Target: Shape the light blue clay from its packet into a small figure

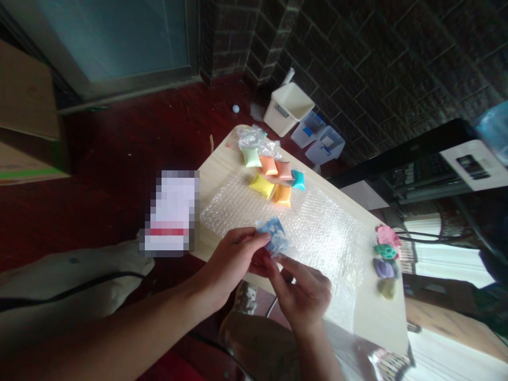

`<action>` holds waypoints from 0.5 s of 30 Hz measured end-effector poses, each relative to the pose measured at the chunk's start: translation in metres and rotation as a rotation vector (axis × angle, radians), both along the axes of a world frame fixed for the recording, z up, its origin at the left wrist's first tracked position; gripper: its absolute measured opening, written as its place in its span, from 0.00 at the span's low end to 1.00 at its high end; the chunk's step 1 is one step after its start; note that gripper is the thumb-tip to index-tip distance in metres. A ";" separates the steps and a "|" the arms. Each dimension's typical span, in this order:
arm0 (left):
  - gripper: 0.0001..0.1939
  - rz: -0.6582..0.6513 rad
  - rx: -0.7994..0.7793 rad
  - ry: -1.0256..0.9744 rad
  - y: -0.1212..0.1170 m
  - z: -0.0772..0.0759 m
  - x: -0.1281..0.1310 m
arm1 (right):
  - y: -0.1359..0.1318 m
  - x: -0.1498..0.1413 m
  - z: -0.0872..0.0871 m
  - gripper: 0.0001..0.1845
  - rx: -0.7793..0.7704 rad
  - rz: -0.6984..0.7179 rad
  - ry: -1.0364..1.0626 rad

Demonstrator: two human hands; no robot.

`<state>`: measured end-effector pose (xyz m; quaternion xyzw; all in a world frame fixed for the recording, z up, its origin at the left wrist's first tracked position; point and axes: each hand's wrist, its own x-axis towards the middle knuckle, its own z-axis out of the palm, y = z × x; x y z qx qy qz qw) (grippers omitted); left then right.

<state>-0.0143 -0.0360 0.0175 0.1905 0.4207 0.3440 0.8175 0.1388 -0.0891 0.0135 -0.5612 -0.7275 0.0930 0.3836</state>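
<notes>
A small clear plastic packet [274, 235] with patchy blue stuff in it, apparently soft clay, is held above the near edge of the table. My left hand [238, 254] pinches it from the left, thumb on top. At the packet's lower edge, my right hand [305, 290] has its thumb and forefinger closed on the plastic. Beyond my hands lie pillow-shaped packets: yellow [262, 185], orange-yellow [282, 196], orange [269, 165], pink-orange [284, 170], turquoise [298, 180] and pale green [251, 157].
Bubble wrap [317, 227] covers much of the wooden table [377, 323]. Crumpled clear wrappers [251, 137] lie at its far corner. Pink [387, 235], green [384, 251], purple [383, 268] and olive [387, 288] lumps sit along the right edge. A white basket [288, 108] stands on the floor behind.
</notes>
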 end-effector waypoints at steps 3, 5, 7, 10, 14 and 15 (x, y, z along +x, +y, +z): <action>0.19 0.030 0.138 0.251 0.003 -0.002 -0.003 | -0.002 0.002 0.001 0.06 -0.103 -0.079 0.174; 0.25 0.131 0.362 0.481 0.006 -0.002 -0.009 | -0.002 0.005 0.003 0.04 -0.220 -0.161 0.382; 0.30 0.122 0.687 0.580 0.009 0.002 -0.016 | 0.000 0.007 0.004 0.10 -0.303 -0.188 0.597; 0.17 -0.228 0.913 0.424 0.014 0.008 -0.024 | 0.007 0.010 0.004 0.13 -0.326 -0.136 0.849; 0.19 -0.382 0.858 0.421 0.017 0.007 -0.022 | 0.014 0.010 0.000 0.07 -0.333 -0.108 1.067; 0.21 -0.373 0.833 0.418 0.017 0.005 -0.020 | 0.015 0.011 -0.001 0.07 -0.345 -0.112 1.094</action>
